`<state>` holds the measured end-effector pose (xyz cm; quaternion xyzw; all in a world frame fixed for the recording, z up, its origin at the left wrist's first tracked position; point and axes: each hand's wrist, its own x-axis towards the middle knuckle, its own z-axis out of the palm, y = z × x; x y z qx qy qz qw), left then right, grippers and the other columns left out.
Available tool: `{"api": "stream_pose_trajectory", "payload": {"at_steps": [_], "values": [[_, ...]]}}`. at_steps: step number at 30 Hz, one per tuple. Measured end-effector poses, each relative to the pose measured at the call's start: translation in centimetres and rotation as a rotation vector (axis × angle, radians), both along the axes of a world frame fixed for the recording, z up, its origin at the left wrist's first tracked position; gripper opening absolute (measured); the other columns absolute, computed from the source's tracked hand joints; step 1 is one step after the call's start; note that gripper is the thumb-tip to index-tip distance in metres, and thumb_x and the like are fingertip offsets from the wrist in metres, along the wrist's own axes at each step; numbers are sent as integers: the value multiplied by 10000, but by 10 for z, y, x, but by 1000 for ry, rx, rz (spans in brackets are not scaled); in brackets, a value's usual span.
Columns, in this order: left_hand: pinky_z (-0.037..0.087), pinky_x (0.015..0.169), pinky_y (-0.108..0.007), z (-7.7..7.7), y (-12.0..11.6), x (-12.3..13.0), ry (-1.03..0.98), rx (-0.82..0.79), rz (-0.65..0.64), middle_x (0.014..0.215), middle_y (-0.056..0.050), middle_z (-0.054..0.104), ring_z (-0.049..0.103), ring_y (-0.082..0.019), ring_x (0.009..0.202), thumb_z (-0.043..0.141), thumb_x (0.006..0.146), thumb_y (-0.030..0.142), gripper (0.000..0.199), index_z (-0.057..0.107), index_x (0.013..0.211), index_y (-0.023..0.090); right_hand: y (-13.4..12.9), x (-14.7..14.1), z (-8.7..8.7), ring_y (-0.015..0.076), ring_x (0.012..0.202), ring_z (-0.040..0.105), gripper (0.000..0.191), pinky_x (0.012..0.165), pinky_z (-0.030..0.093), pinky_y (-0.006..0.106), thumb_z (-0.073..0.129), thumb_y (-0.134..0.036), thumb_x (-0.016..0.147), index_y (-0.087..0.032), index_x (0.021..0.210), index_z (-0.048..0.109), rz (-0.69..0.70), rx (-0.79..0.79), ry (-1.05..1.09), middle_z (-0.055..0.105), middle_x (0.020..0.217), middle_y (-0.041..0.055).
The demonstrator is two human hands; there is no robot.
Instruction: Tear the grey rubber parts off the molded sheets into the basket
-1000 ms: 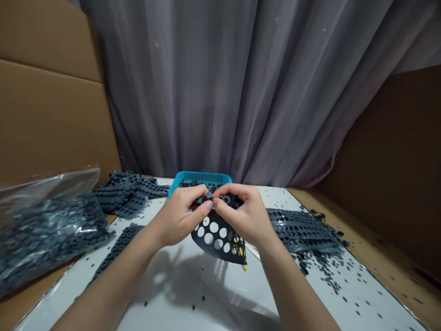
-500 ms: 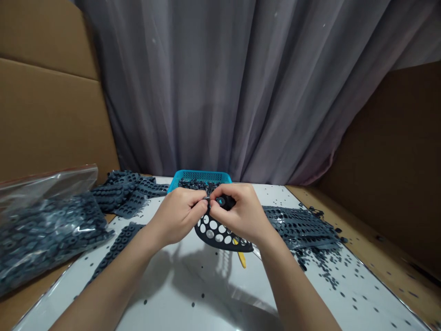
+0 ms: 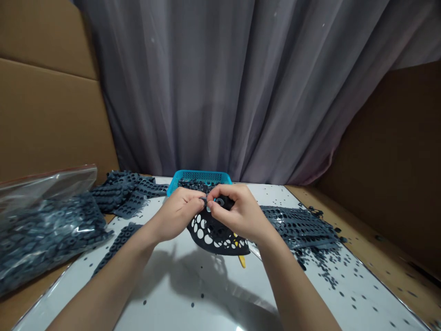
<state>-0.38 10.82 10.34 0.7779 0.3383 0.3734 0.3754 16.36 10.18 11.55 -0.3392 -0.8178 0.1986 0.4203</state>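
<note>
A black perforated rubber sheet (image 3: 215,250) hangs curved below my two hands, above the table, with round holes through it. My right hand (image 3: 239,211) is closed on its upper part, thumb and forefinger pinched near the edge. Close against those fingertips, my left hand (image 3: 177,216) pinches a small dark grey rubber piece (image 3: 204,201) between thumb and forefinger. Whether this piece is still joined to the sheet I cannot tell. A ring-shaped piece (image 3: 219,201) shows inside the curl of my right hand.
Behind my hands stands a blue basket (image 3: 175,177) of small black bits. A clear bag (image 3: 51,230) of grey pieces lies left, near stacked studded sheets (image 3: 127,193). Perforated sheets (image 3: 296,225) and scattered scraps lie right. A yellow tool (image 3: 242,261) lies partly under the held sheet.
The held sheet has swung left and turned, showing more of its holes. My fingertips have shifted slightly left and remain close together.
</note>
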Motion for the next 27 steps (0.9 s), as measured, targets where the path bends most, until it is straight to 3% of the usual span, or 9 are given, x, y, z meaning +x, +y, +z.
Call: {"api": "stream_pose_trajectory", "payload": {"at_steps": [16,27], "values": [[113,426,-262,1,5,-1,-91,-301,-146,482,82,196,123,-75,464,344,669,198,172,277,511,202,2,2,-1,51,475,349,81,465,297,174,535,-105,708,-129,652,588,130,-79,20,439,512,-56],[97,431,-254,-2,10,-5,-148,-442,-224,483,85,175,104,-74,457,387,655,205,205,261,493,204,8,3,-5,51,473,373,104,470,317,183,556,-184,741,-126,676,612,204,-130,41,522,556,-33]]}}
